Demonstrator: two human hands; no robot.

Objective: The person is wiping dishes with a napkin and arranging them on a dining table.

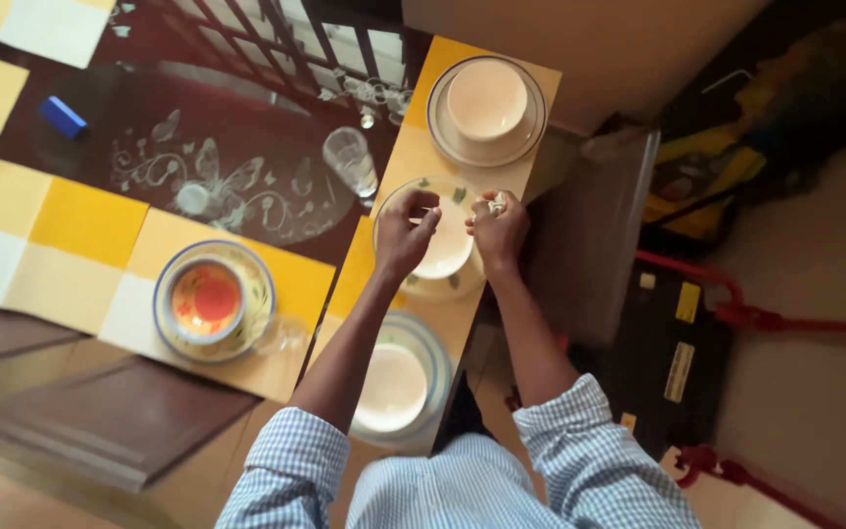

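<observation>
Left hand (405, 231) and right hand (498, 227), frame centre, each grip pinched on a small pale object (494, 206) above the bowl (443, 257); object's axis unclear

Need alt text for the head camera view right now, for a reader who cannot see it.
Seen from above, a person's left hand and right hand hold small items over a white bowl on a leaf-patterned plate, on a yellow placemat. Similar bowl-and-plate settings and a clear drinking glass stand nearby.

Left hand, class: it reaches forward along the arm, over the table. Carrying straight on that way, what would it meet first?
The left hand hovers over the bowl on the patterned plate. Straight on, it would probably meet the clear drinking glass or the far white bowl first; depth is hard to judge from above.
</observation>
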